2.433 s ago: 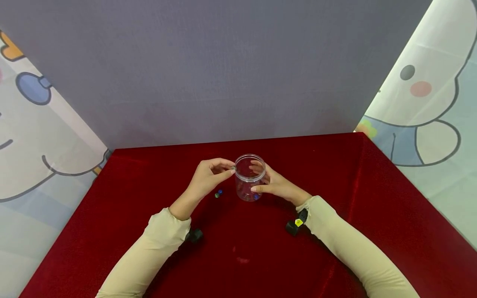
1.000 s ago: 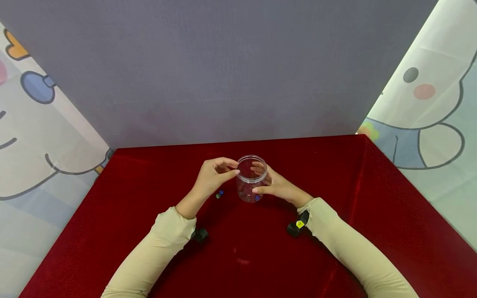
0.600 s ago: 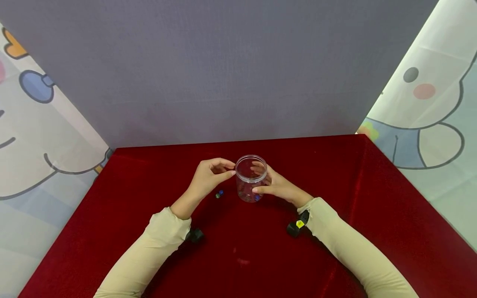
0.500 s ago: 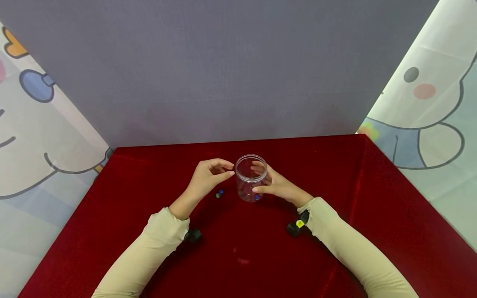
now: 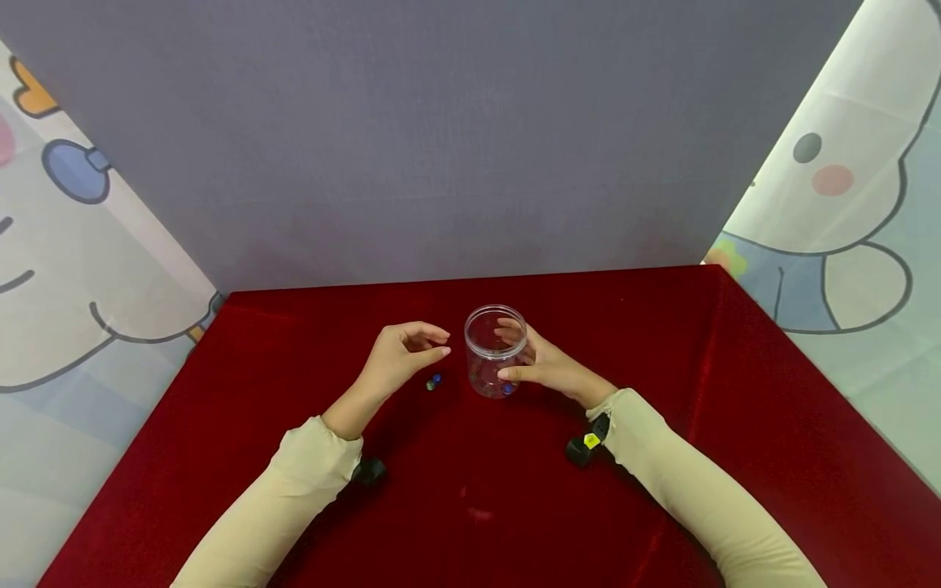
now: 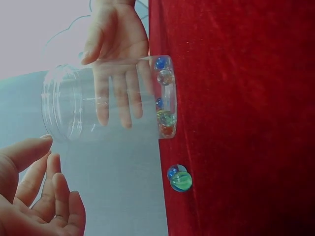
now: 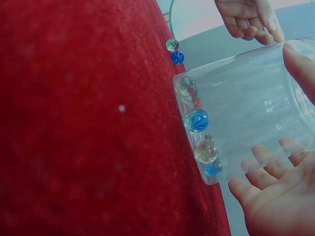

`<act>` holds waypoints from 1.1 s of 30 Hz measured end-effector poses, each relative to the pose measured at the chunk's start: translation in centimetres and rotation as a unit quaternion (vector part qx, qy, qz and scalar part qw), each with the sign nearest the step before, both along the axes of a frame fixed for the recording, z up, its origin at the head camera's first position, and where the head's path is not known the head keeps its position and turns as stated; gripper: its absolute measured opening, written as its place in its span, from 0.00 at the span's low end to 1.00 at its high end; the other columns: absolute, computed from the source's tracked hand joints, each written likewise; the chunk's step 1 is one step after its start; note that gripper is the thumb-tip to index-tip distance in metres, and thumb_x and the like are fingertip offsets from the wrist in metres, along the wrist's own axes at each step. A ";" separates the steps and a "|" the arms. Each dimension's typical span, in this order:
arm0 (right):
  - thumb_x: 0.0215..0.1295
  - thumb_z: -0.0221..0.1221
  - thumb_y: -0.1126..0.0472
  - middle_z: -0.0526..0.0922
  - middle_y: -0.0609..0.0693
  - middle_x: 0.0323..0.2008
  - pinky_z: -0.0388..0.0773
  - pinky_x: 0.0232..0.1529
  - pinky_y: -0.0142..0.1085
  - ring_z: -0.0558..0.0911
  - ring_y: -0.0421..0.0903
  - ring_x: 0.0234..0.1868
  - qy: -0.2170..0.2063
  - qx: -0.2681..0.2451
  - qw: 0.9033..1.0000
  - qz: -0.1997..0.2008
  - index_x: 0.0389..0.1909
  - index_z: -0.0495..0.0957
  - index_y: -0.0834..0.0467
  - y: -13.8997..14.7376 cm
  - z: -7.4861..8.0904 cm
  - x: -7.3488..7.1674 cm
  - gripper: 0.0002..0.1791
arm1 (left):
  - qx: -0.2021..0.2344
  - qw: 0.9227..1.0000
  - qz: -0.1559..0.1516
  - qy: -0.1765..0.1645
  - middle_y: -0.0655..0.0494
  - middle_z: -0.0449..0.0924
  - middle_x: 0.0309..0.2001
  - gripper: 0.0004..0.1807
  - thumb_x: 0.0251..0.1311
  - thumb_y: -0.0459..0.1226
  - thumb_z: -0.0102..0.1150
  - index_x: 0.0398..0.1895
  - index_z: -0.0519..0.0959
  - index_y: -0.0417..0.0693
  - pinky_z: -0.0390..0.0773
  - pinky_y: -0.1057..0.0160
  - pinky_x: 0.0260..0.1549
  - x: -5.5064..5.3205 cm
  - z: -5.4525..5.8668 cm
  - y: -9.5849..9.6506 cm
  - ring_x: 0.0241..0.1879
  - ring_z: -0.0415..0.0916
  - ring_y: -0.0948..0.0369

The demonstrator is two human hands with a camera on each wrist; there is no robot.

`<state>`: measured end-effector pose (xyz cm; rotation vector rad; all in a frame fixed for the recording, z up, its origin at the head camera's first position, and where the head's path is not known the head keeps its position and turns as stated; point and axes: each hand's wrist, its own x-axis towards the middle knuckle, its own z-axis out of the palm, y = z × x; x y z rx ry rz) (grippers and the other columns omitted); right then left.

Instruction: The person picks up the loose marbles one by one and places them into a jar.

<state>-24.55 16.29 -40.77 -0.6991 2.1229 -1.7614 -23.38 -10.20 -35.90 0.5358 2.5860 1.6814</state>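
A clear plastic jar (image 5: pixel 485 369) without a lid stands upright on the red cloth. My right hand (image 5: pixel 547 364) holds it from the right side, thumb in front and fingers behind the wall. Several glass marbles lie on the jar's bottom, among them a blue swirled marble (image 7: pixel 198 120) in the right wrist view. Left of the jar and a little below its rim hovers my left hand (image 5: pixel 395 356), thumb and fingers apart with nothing between them. Under it, a green marble (image 6: pixel 182 182) and a blue marble (image 7: pixel 177 57) sit close together on the cloth.
Red velvet-like cloth (image 5: pixel 470 474) covers the table. A grey panel (image 5: pixel 470 163) rises behind its far edge, and cartoon-printed sheets (image 5: pixel 867 286) hang at both sides. Dark wrist cameras (image 5: pixel 578 452) sit below both wrists.
Earlier my left hand pinched a small marble at the jar's rim; its fingers are now without it. That hand has drawn back left and down, while the right hand stays on the jar.
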 end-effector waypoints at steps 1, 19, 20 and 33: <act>0.57 0.66 0.60 0.54 0.55 0.71 0.47 0.69 0.54 0.51 0.53 0.72 0.001 0.000 1.000 0.000 0.72 0.48 0.54 0.0 0.0 0.0 0.47 | -0.002 1.000 0.000 -0.003 0.47 0.83 0.39 0.11 0.55 0.34 0.66 0.41 0.83 0.40 0.76 0.63 0.32 0.0 0.0 -0.1 0.34 0.75 0.56; 0.57 0.66 0.60 0.53 0.56 0.72 0.46 0.69 0.53 0.50 0.53 0.73 0.001 0.000 1.000 0.004 0.72 0.48 0.53 0.1 0.1 0.1 0.46 | -0.017 0.999 -0.010 -0.044 0.47 0.82 0.35 0.13 0.55 0.31 0.65 0.43 0.81 0.34 0.73 0.68 0.27 0.0 -0.6 -1.1 0.32 0.72 0.58; 0.57 0.66 0.60 0.53 0.56 0.72 0.46 0.69 0.53 0.51 0.53 0.73 0.001 0.000 1.000 0.003 0.72 0.48 0.53 0.1 0.0 0.1 0.46 | -0.019 0.999 -0.009 -0.046 0.46 0.82 0.35 0.13 0.55 0.31 0.64 0.43 0.81 0.33 0.73 0.68 0.27 0.1 -0.5 -1.1 0.32 0.72 0.58; 0.58 0.65 0.61 0.52 0.57 0.72 0.46 0.69 0.53 0.50 0.52 0.73 0.000 -0.002 1.000 0.006 0.72 0.47 0.53 0.0 0.1 0.0 0.46 | -0.024 0.998 -0.014 -0.056 0.42 0.82 0.41 0.13 0.56 0.31 0.64 0.44 0.81 0.34 0.75 0.67 0.31 -0.4 -1.5 -1.6 0.33 0.73 0.58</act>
